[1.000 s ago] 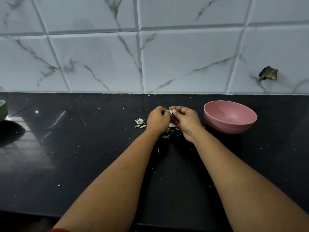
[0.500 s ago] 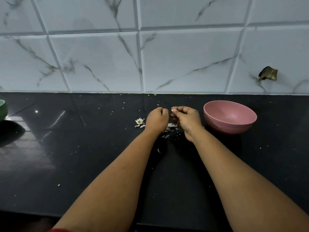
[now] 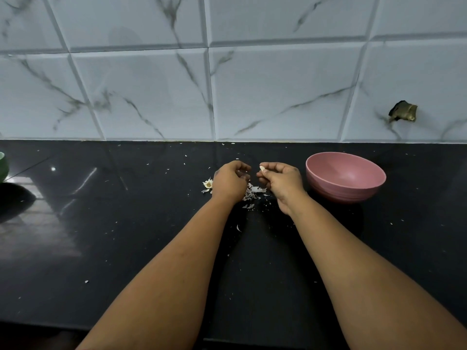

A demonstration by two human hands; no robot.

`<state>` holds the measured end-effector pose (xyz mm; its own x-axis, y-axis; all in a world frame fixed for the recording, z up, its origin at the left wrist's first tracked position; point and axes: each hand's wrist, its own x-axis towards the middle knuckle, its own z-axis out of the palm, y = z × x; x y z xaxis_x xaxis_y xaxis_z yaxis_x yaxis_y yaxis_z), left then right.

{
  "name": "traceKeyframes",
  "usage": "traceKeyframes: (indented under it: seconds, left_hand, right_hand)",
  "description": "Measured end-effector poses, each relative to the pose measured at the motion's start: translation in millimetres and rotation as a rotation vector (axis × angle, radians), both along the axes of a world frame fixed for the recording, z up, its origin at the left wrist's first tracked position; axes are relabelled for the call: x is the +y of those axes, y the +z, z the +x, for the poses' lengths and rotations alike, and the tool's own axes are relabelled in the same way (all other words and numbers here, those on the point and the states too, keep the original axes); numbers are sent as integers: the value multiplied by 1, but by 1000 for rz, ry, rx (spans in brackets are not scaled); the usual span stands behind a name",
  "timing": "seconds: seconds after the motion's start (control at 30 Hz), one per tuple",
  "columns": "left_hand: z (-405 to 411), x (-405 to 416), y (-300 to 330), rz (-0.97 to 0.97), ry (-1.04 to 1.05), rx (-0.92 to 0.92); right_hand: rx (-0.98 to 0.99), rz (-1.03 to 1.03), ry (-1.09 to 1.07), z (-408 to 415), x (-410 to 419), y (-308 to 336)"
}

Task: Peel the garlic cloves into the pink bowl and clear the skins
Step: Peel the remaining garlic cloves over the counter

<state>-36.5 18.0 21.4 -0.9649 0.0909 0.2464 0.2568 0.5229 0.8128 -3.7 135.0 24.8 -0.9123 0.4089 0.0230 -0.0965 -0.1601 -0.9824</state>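
Nearest the camera, two bare forearms are reaching up from the bottom of the frame over the black table (image 3: 126, 223), converging toward the centre so both hands can work on one small thing. Between the wrists, a heap of garlic skins (image 3: 252, 193) is lying on the table, probably because the peeling is being done directly above it. The left hand (image 3: 231, 179) is hovering with its fingers loosely curled and apparently holding nothing, though a scrap of skin could be hidden inside. Just beside it, the right hand (image 3: 280, 179) is pinching a pale garlic clove (image 3: 262, 169) between thumb and fingertips, tip exposed. A dry garlic root stub (image 3: 208, 184) is sitting left of the left hand. Right of centre, the pink bowl (image 3: 345, 176) is standing near the right hand, likely placed for a short drop; it appears to be holding nothing yet. Beyond is the marbled tile wall (image 3: 151, 97).
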Motion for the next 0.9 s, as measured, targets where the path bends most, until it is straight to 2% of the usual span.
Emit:
traceKeyframes:
  seconds: [0.17,0.43,0.7,0.9]
  left_hand:
    - [1,2,0,10,-49,12]
    - [0,-2,2,100,61,40]
    - [-1,0,3,180,75,15]
    - [-1,4,2,106,20,-2]
  right_hand:
    - [-29,-53,15,-5,-1,-2]
    - [-3,-103,20,-2,0,0]
    - [2,-10,-7,-2,2,-4]
    - [-9,-30,-34,-5,1,-2]
